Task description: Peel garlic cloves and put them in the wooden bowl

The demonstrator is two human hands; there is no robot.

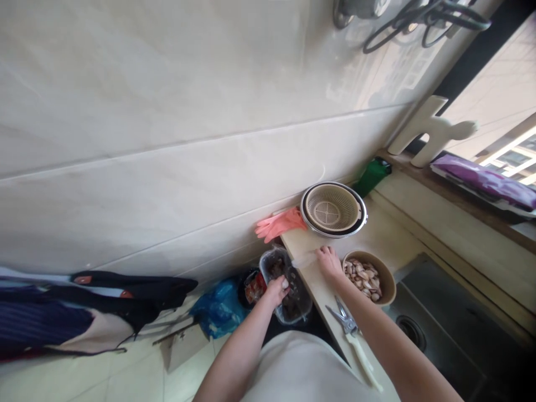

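We are in a kitchen. The sink [454, 329] with its drain [410, 333] tells us so, as do the desk [387, 223] alongside it, the bowl [392, 282] just beside the sink, the colander [333, 209] and rubber gloves [280, 224] farther from the sink, and the tiled wall [167, 111] across the desk from it.

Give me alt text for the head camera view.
A person's left hand holds a small pale piece over a plastic-lined container; the right hand is at the counter beside a bowl of garlic-like cloves. Scissors, a colander and pink gloves are nearby.
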